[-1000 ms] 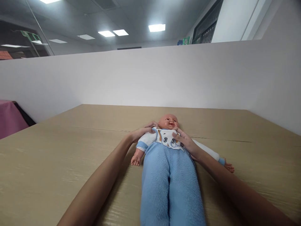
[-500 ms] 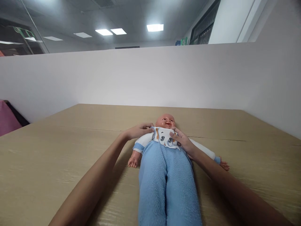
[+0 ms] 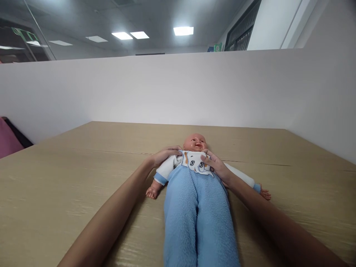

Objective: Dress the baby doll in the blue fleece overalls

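Note:
A baby doll (image 3: 194, 141) lies on its back, head away from me, in a white top and fuzzy light-blue overalls (image 3: 182, 211). The white bib (image 3: 195, 163) has an elephant face on it. At the doll's shoulder on the left, my left hand (image 3: 167, 155) pinches the overalls' strap between thumb and fingers. My right hand (image 3: 217, 166) grips the other upper corner of the bib, its thumb on the front and its fingers partly hidden at the shoulder. The doll's arms are spread out to both sides.
The doll rests on a wide tan tabletop (image 3: 69, 185) with a thin seam across it. A white partition (image 3: 178, 89) stands behind and along the right. Something pink with a black edge (image 3: 9, 139) shows at the far left.
The doll's arm on the left has swung slightly outward, and its sleeve has shifted below my left hand. My right hand keeps its place on the bib corner.

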Demonstrator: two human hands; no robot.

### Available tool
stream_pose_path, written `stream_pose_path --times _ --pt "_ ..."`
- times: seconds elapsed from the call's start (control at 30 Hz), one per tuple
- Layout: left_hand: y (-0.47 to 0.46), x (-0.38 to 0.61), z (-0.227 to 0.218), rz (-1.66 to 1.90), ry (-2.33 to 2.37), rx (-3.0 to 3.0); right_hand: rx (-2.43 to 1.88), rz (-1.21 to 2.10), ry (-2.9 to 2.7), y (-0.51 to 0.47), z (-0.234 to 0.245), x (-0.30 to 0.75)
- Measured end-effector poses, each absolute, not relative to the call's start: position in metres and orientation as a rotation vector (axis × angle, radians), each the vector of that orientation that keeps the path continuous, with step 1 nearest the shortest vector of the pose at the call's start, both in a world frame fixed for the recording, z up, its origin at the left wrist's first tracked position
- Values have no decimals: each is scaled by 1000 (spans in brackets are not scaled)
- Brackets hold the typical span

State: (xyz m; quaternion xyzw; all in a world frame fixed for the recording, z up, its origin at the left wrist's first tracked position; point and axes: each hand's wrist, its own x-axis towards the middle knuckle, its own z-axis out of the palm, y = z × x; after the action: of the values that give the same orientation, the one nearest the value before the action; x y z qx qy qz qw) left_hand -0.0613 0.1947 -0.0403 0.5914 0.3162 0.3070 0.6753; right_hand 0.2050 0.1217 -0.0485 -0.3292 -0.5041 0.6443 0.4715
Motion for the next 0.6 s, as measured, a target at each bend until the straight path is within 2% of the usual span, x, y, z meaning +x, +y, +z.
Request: stream_pose_path --times 0.3,0.6 --pt "199 -55 -37 696 700 1375 -823 1572 -1232 123 -51 206" --pt "208 -57 -35 672 733 1688 -863 1568 -1211 122 -47 206"
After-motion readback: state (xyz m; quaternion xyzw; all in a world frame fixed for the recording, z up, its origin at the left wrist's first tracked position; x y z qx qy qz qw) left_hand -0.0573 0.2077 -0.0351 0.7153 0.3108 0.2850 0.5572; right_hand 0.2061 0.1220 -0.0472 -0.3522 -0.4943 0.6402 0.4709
